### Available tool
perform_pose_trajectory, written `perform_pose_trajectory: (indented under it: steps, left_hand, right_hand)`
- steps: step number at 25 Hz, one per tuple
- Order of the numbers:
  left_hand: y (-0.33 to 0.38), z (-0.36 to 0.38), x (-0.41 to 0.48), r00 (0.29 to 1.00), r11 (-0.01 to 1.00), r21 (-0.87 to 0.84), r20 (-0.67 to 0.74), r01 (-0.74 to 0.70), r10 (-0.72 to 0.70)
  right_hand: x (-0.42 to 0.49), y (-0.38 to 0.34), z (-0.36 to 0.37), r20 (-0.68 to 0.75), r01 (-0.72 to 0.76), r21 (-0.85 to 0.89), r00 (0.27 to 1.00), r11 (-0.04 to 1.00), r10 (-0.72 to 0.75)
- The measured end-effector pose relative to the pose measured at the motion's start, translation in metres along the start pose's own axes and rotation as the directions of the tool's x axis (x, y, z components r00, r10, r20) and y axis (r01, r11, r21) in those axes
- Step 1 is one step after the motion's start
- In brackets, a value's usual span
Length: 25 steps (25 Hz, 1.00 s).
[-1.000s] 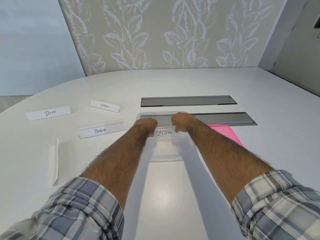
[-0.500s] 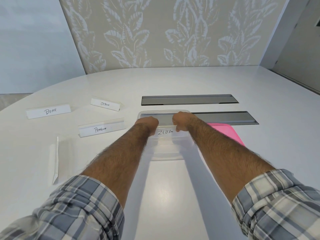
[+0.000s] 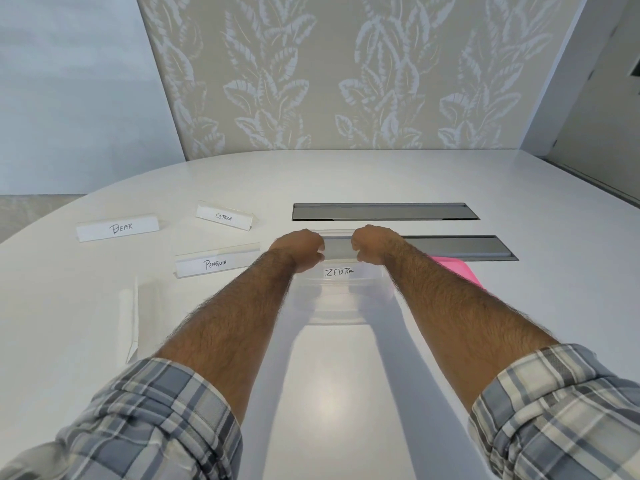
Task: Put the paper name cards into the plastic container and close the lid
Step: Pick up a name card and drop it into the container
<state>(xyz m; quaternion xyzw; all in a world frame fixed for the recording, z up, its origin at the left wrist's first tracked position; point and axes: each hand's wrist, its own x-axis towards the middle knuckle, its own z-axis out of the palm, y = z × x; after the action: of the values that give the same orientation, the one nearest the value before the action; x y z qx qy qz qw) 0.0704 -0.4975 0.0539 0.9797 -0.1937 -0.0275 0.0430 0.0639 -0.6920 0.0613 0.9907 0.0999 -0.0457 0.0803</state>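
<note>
Little has changed: the left hand (image 3: 300,249) and right hand (image 3: 375,244) still pinch the ends of the white paper ZEBRA name card (image 3: 338,271), lowered into the clear rectangular plastic container (image 3: 337,315) mid-bench. It looks ready to release. Four more name cards (image 3: 216,263) wait toward the white bench's (image 3: 346,393) left edge.

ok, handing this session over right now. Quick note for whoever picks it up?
Left hand and right hand: each grips one end of the ZEBRA card, held at the open clear container. Cannot tell whether it touches the bottom.
On the table left of the container: BEAR card, OSTRICH card, PENGUIN card, plus an end-on card with no lettering visible.
Pink lid: off, lying to the container's right.
Done: no card released inside yet.
Left: release ZEBRA, load the other four, close the lid.
</note>
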Motion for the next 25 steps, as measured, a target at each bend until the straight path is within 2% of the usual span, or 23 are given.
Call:
perform_pose_trajectory:
  steps: [4,7,10,13,18,21,25]
  left_hand:
    - [-0.031,-0.030,-0.034,0.982,0.996,0.070,-0.178,-0.055,0.066]
    - [-0.072,-0.051,-0.066,0.963,0.993,0.115,-0.267,0.000,0.031]
    - [-0.116,-0.064,-0.100,0.953,0.988,0.134,-0.300,0.079,-0.035]
    - [-0.160,-0.067,-0.133,0.951,0.982,0.120,-0.291,0.145,-0.105]
    - [-0.223,-0.061,-0.174,0.953,0.972,0.050,-0.216,0.228,-0.212]
    - [-0.255,-0.054,-0.185,0.964,0.974,0.008,-0.150,0.225,-0.221]
    - [-0.289,-0.040,-0.193,0.986,0.987,0.023,-0.047,0.160,-0.159]
  right_hand:
    - [-0.008,-0.018,-0.021,-0.087,0.012,-0.006,0.996,1.000,-0.012]
    - [-0.014,-0.042,-0.041,-0.188,0.016,0.017,0.982,1.000,-0.013]
    - [-0.023,-0.074,-0.058,-0.288,0.022,0.031,0.958,0.999,-0.012]
    - [-0.031,-0.112,-0.072,-0.334,0.055,0.020,0.942,0.998,-0.045]
    - [-0.033,-0.191,-0.084,-0.329,0.100,0.065,0.941,0.993,-0.073]
    - [-0.027,-0.253,-0.084,-0.303,0.130,0.109,0.949,0.985,-0.092]
    - [-0.021,-0.327,-0.069,-0.256,0.151,0.196,0.962,0.969,-0.098]
